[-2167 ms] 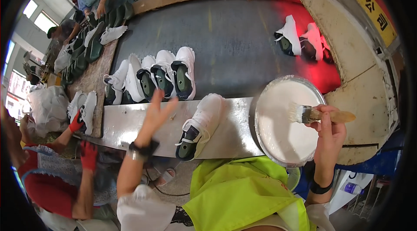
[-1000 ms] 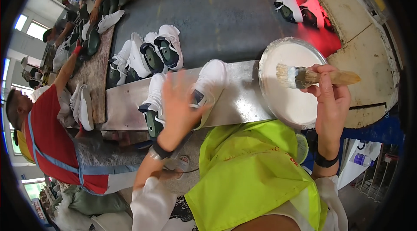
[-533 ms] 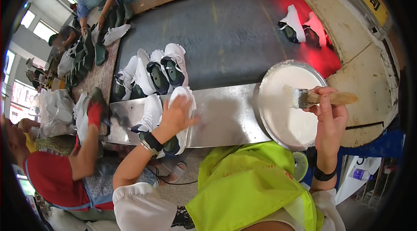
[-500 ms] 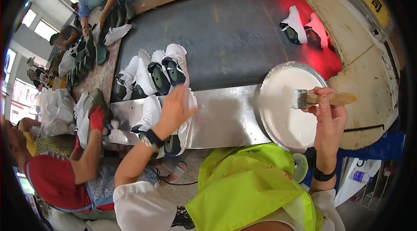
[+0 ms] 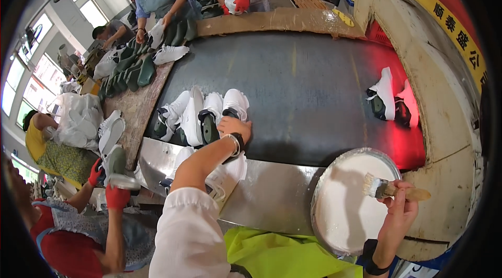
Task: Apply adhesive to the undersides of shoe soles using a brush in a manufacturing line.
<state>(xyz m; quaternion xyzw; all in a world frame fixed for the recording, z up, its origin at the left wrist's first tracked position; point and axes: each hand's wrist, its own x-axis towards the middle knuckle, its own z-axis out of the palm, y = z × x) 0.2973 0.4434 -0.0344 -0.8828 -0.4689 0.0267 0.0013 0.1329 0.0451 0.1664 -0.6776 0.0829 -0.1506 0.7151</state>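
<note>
A: Risk check? Left hand (image 5: 230,125) reaches past its wrist onto the white shoes (image 5: 209,113) on the belt (image 5: 314,90); grip can't tell.

B: Right hand (image 5: 400,207) clamps the brush (image 5: 384,189) over the glue pan (image 5: 350,202). Bristles loaded, drips on the desk (image 5: 272,199) likely.

I see dark conveyor belt (image 5: 314,95) — white shoes (image 5: 209,116) clustered left, another pair (image 5: 387,97) right. Steel ledge (image 5: 272,199) carries round glue pan (image 5: 334,226) — one white shoe (image 5: 227,173).

White shoe (image 5: 235,104) on dark belt (image 5: 314,95) touched by left hand (image 5: 232,126); brush (image 5: 389,190) (over round glue pan (image 5: 348,207)) gripped by right hand (image 5: 400,212).
</note>
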